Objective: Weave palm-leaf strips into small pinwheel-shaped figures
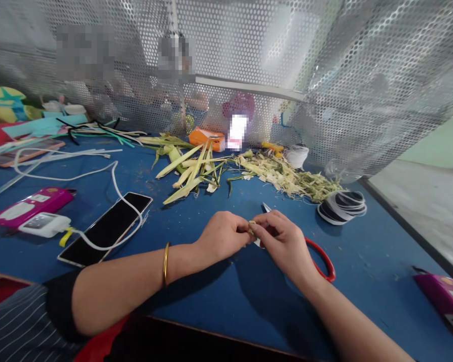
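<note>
"Head view: where was the small pale green piece (252, 228)?"

"Between the left hand (222, 234) and the right hand (286, 246), each with its fingertips closed in a pinch on it."

"Which hand was nearer?"

"Neither; it touched both. Its long axis I couldn't tell, as the fingers hid most of it."

"And the scissors (326, 257)?"

"Partly hidden below the right hand, red handle to its right, blade tip pointing away beyond it."

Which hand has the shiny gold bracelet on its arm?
The left hand: a gold bangle circles that arm above the wrist. The right hand, beside the red scissors handle, has a bare forearm.
</note>
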The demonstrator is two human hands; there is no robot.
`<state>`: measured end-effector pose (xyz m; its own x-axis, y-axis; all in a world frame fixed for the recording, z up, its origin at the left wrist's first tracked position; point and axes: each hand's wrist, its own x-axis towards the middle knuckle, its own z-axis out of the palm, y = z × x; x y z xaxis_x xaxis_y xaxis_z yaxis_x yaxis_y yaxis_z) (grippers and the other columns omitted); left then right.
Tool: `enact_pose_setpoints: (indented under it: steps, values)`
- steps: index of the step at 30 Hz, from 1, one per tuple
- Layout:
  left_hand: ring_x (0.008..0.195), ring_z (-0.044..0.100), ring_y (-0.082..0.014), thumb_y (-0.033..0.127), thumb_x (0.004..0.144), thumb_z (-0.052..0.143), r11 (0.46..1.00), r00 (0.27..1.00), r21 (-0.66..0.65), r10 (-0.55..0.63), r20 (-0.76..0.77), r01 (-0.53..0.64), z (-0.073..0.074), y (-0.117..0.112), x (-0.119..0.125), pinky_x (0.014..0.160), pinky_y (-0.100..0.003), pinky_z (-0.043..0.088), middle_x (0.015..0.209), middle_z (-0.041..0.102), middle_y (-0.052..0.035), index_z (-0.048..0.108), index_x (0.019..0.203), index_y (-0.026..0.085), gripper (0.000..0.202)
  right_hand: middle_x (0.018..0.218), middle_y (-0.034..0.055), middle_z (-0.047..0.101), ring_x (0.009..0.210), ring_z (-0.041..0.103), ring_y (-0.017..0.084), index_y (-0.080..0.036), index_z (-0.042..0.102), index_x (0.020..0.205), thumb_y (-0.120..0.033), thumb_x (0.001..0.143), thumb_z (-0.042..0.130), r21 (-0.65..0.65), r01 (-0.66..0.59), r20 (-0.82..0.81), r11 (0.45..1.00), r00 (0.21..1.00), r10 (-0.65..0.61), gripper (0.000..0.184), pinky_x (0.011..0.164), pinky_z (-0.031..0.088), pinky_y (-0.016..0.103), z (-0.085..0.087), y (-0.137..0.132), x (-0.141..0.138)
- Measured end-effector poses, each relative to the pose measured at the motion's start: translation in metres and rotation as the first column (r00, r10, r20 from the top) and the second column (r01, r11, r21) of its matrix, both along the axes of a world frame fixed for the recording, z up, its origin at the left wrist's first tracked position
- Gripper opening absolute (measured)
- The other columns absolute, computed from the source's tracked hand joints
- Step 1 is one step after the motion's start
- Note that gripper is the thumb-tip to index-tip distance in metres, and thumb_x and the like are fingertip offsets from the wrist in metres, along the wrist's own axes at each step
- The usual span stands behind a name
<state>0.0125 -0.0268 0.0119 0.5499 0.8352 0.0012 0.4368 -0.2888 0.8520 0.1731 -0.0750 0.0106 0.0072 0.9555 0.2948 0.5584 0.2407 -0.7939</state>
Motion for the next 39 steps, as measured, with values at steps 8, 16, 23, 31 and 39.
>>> enact_pose_setpoints:
  steps: [8,16,23,31,39]
  values:
    - [0.052,0.055,-0.0105,0.021,0.075,0.061,0.982,0.974,-0.035,-0.189,-0.125,0.186,0.005,-0.001,0.000,0.052,-0.021,0.032,0.054,0.064,0.0009,0.072,0.063,0.016,0.017,0.068,-0.0001,0.058,0.064,0.053,0.014,-0.020,0.062,0.065,-0.026,0.083,0.061,0.057,0.038,-0.015,0.998,0.999,-0.037,0.019,0.061,0.041,0.028,0.006,0.002,0.005]
    - [0.058,0.063,-0.0125,0.020,0.074,0.066,0.892,0.921,-0.240,-0.387,0.029,0.383,0.008,0.004,-0.004,0.057,-0.020,0.044,0.058,0.066,0.0002,0.072,0.066,0.016,0.011,0.071,-0.0004,0.057,0.070,0.053,0.016,-0.021,0.057,0.065,-0.024,0.084,0.060,0.165,0.158,-0.057,0.974,0.987,-0.150,0.020,0.068,0.041,0.030,-0.002,0.006,0.002]
    - [0.056,0.062,-0.0128,0.027,0.072,0.069,0.855,0.950,-0.415,-0.265,0.166,0.311,0.005,0.001,0.000,0.058,-0.023,0.049,0.057,0.064,-0.0011,0.071,0.066,0.014,0.015,0.069,-0.0006,0.056,0.068,0.050,0.016,-0.020,0.060,0.066,-0.031,0.082,0.061,0.036,0.218,-0.165,0.975,0.964,-0.209,0.020,0.066,0.039,0.030,-0.012,0.013,0.004]
    - [0.052,0.057,-0.0102,0.031,0.068,0.073,0.856,0.962,-0.505,0.037,0.270,0.109,0.010,0.003,0.003,0.059,-0.023,0.049,0.054,0.062,-0.0014,0.067,0.058,0.013,0.021,0.064,-0.0012,0.057,0.058,0.048,0.013,-0.017,0.064,0.078,-0.059,0.071,0.070,-0.278,0.104,-0.516,0.955,0.822,-0.240,0.042,0.059,0.038,0.027,-0.001,0.017,0.012]
    - [0.052,0.058,-0.0107,0.026,0.070,0.072,0.874,0.966,-0.468,-0.002,0.260,0.127,0.006,0.004,0.002,0.057,-0.023,0.048,0.053,0.063,-0.0010,0.069,0.060,0.014,0.016,0.053,-0.0023,0.053,0.049,0.044,0.010,-0.018,0.054,0.056,-0.046,0.067,0.075,-0.315,-0.016,-0.587,0.949,0.789,-0.182,0.036,0.052,0.038,0.025,-0.011,0.016,0.003]
